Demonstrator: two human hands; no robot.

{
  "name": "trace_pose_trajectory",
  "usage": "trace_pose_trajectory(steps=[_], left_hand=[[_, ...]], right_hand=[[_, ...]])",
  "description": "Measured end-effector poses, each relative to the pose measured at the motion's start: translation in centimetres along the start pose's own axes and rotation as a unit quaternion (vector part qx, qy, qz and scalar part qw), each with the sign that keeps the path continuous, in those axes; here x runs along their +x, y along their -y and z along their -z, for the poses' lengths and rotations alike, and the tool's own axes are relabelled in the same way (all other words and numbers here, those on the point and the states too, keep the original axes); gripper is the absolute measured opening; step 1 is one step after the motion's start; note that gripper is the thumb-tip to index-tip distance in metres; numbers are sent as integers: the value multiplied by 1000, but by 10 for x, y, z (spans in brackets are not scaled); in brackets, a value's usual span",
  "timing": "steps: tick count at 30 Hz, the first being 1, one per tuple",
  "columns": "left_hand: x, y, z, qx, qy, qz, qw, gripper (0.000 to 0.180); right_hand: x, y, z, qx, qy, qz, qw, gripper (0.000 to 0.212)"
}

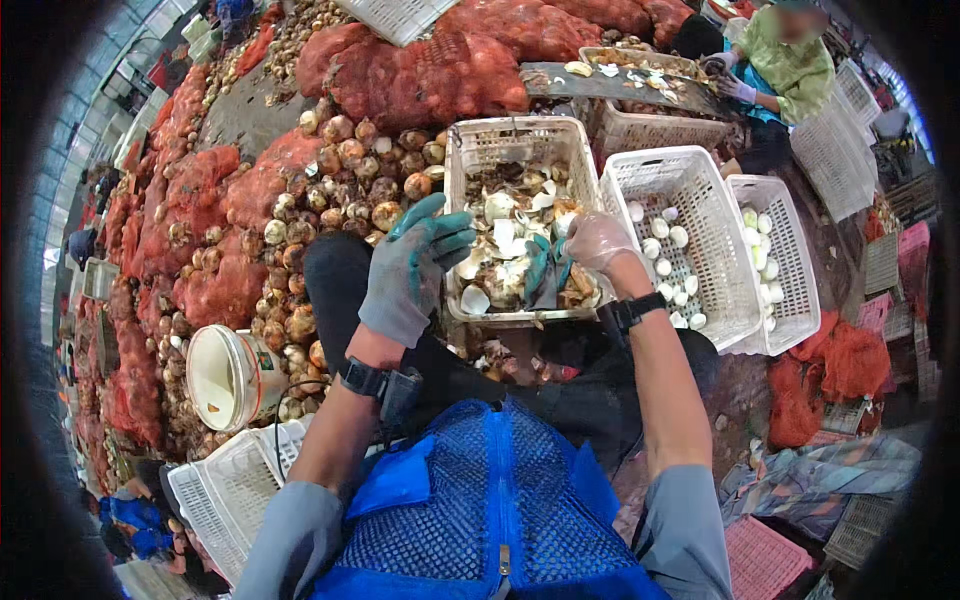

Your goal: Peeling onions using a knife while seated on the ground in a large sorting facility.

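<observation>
My left hand (407, 278), in a grey glove with green-coated fingers, hovers over the left rim of a white slatted crate (458, 170). Its fingers are spread and hold nothing. Inside the crate lie onion skins and pale peelings (510, 225). A loose grey-and-green work glove (543, 275) rests on them, fingers pointing away from me. My right hand (603, 243), in a thin clear glove, is at the crate's right side, just beside that loose glove. Its fingers are curled together, and whatever they grip, if anything, is hidden.
To the right stand two white crates (738, 290) with peeled onions (662, 267). Unpeeled onions (375, 180) and red mesh sacks (410, 85) cover the left and far side. A white bucket (232, 378) lies tipped at the left. Another person (790, 65) works at far right.
</observation>
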State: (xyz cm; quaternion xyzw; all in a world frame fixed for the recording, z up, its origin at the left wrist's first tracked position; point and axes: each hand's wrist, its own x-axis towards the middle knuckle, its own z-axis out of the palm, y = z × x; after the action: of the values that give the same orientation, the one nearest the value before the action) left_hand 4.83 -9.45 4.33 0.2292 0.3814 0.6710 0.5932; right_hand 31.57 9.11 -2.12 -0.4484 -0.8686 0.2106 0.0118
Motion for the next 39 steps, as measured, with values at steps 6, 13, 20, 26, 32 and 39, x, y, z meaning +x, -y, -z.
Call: trace_pose_trajectory(steps=[6,13,20,26,32,39], left_hand=[[-6,13,-16,31,-14,0,999,49],[-12,23,-24,42,5,-17,999,50],[12,51,-18,37,-54,54,996,46],[34,81,2,58,-107,92,988,50],[31,117,36,233,-80,70,966,54],[12,115,11,522,33,-39,851,81]], right_hand=[[0,-4,-83,51,94,-173,979,43],[-6,-24,-120,87,95,-230,965,42],[7,-4,-122,95,66,-184,976,61],[22,2,-136,102,-51,-53,992,25],[23,-35,-127,605,-42,-49,793,17],[11,31,-59,798,65,-138,583,25]])
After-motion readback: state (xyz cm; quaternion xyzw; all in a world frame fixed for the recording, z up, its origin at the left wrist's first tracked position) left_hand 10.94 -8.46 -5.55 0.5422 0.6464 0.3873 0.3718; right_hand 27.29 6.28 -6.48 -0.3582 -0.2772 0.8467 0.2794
